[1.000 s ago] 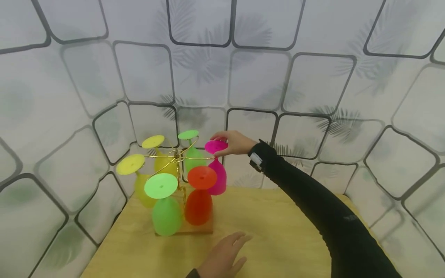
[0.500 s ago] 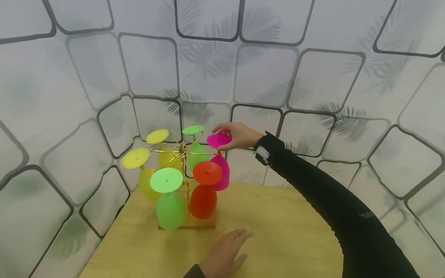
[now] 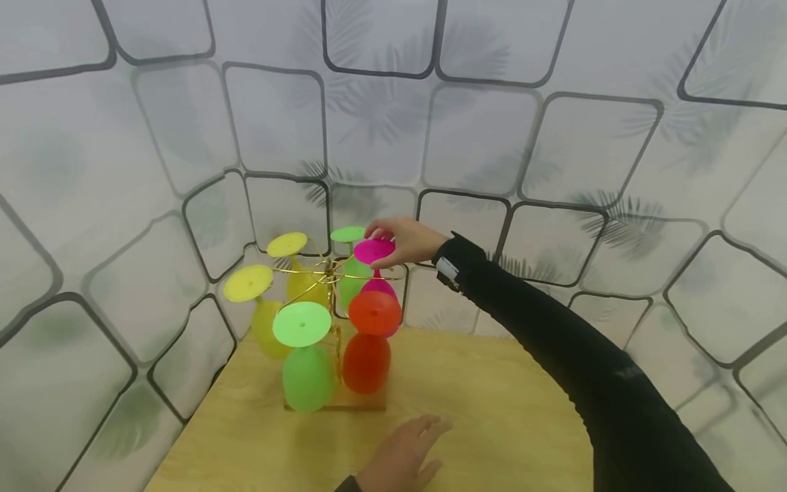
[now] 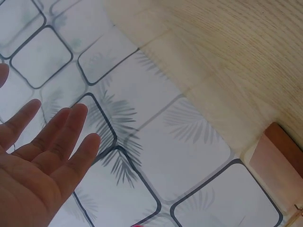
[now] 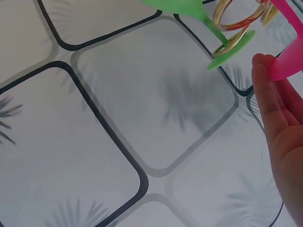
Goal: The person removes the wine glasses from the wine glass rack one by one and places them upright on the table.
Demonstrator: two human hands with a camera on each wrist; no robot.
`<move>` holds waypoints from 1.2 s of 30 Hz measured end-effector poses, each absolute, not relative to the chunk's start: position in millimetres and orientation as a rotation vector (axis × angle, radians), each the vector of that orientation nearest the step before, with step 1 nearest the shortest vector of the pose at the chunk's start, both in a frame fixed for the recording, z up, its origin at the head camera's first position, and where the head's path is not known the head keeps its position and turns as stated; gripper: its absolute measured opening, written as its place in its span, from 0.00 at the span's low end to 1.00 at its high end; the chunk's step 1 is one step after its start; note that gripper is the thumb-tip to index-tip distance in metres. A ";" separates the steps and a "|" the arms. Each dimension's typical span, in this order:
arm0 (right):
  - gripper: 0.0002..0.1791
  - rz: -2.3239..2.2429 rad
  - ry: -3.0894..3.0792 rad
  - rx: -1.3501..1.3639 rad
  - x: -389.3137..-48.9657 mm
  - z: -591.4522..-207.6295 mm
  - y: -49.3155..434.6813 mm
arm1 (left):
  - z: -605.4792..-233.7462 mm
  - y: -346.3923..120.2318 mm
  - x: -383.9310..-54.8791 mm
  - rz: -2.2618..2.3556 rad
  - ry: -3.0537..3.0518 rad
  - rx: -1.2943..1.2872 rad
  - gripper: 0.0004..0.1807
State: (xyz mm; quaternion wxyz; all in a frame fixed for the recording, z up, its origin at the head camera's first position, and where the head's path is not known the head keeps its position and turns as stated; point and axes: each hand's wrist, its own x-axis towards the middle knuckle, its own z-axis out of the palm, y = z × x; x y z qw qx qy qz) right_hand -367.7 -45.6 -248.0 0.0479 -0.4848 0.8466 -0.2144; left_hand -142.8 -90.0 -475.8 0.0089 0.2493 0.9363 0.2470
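My right hand pinches the foot of a pink wine glass, which hangs upside down by a gold wire glass rack. In the right wrist view, the fingers lie against the pink foot. Other upside-down glasses hang around the rack: an orange-red one, a near green one, a far green one and two yellow ones. My left hand is held with fingers extended at the table's near side, touching no glass. The left wrist view shows its spread fingers.
The rack's wooden base sits on a light wood table. Patterned pale walls close in behind the table and at both sides. A corner of the base shows in the left wrist view.
My right hand has moved the pink glass left, toward the middle of the rack, baring the outer end of a gold wire loop. The left hand stays about where it was.
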 end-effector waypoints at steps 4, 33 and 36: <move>0.31 -0.642 2.594 -1.446 -374.9 -251.8 -52.3 | -477.9 -91.1 -141.7 0.753 2.933 0.792 0.28; 0.33 -0.631 2.708 -1.246 -421.7 -264.4 0.9 | -479.8 -79.6 -137.5 0.645 2.828 0.672 0.28; 0.32 -0.640 2.723 -1.223 -424.3 -264.7 16.6 | -480.8 -78.2 -138.5 0.685 2.808 0.647 0.28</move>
